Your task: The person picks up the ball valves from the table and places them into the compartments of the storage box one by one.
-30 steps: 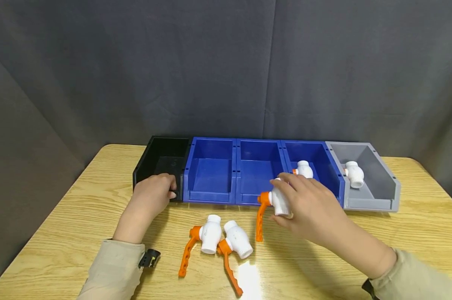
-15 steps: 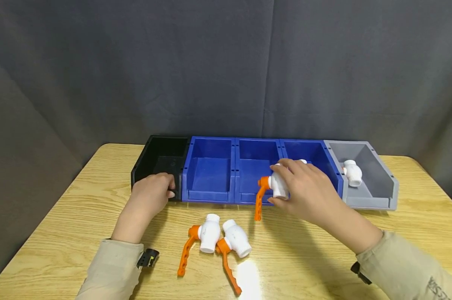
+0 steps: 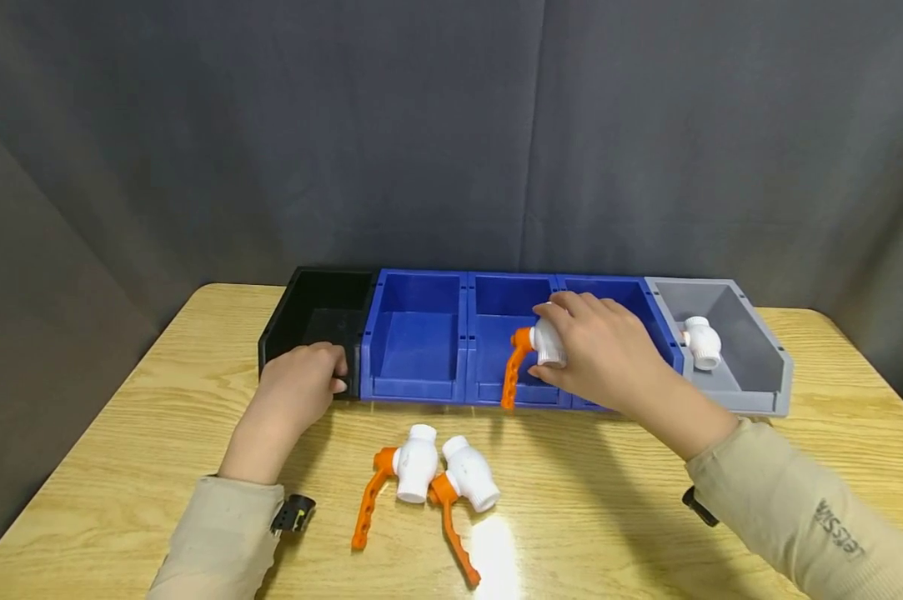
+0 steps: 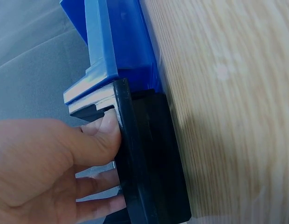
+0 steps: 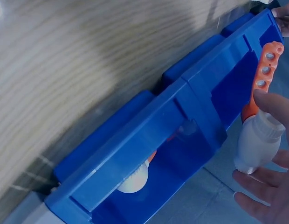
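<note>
In the head view my right hand (image 3: 601,350) pinches a white ball valve (image 3: 549,342) with an orange lever handle (image 3: 514,367), held above the middle blue bin (image 3: 504,392). The right wrist view shows thumb and fingers around the valve's white body (image 5: 258,142). Another white valve (image 5: 135,181) lies inside a blue bin, hidden by my hand in the head view. My left hand (image 3: 301,387) grips the front rim of the black bin (image 4: 135,154), thumb on its outer side. Two more valves, one (image 3: 417,464) beside the other (image 3: 471,475), lie on the table.
The bins stand side by side in a row on the wooden table (image 3: 158,433). A grey bin (image 3: 751,403) at the right end holds a white valve (image 3: 702,342). At the left is another blue bin (image 3: 413,390). A dark curtain (image 3: 421,133) hangs behind.
My right hand has moved up and away from me with the valve, from before the bins to above the middle blue one. My left hand has stayed on the black bin.
</note>
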`<state>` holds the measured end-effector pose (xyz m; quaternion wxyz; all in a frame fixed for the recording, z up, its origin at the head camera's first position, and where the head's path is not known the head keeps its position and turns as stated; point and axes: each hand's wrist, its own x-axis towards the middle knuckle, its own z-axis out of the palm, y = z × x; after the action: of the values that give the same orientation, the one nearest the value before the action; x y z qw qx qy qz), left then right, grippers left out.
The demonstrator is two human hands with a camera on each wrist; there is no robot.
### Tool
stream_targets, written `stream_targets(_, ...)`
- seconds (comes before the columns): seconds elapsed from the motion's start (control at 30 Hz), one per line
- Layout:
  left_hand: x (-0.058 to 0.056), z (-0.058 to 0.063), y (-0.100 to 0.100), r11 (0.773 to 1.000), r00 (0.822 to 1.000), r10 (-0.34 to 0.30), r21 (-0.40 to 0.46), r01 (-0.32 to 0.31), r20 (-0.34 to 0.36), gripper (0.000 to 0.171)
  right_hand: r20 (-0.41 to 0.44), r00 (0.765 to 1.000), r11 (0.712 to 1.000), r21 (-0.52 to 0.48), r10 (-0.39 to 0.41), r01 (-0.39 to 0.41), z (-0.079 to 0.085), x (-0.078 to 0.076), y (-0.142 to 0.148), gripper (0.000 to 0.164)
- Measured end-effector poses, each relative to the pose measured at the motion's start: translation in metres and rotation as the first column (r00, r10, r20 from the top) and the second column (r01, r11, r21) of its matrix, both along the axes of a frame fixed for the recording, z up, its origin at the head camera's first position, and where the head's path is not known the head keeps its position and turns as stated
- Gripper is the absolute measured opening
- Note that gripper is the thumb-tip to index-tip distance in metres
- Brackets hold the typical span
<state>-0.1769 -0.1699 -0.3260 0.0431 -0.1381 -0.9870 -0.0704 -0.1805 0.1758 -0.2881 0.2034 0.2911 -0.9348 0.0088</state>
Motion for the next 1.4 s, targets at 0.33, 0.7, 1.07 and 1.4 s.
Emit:
stream_targets(0.33, 0.000, 0.003, 0.002, 1.000, 1.000, 0.002, -0.007, -0.002, 0.011, 0.013, 0.068, 0.997, 0.997, 0.076, -0.022, 0.017, 0.004, -0.017, -0.005, 0.067)
stream_targets(0.7, 0.000, 0.003, 0.002, 1.000, 1.000, 0.011, -0.008, -0.011, 0.015, 0.013, 0.090, 0.995, 0.993, 0.112, -0.045, 0.035, 0.001, -0.032, -0.009, 0.067)
stream_targets(1.07, 0.001, 0.003, 0.003, 1.000, 1.000, 0.009, -0.009, -0.009, 0.014, 0.013, 0.118, 0.990, 0.990, 0.124, -0.082, 0.068, 0.001, -0.044, -0.014, 0.065)
stream_targets(1.4, 0.001, 0.002, 0.003, 1.000, 1.000, 0.012, -0.003, -0.012, 0.014, 0.014, 0.161, 0.979, 0.980, 0.171, -0.128, 0.100, -0.003, -0.051, -0.027, 0.064)
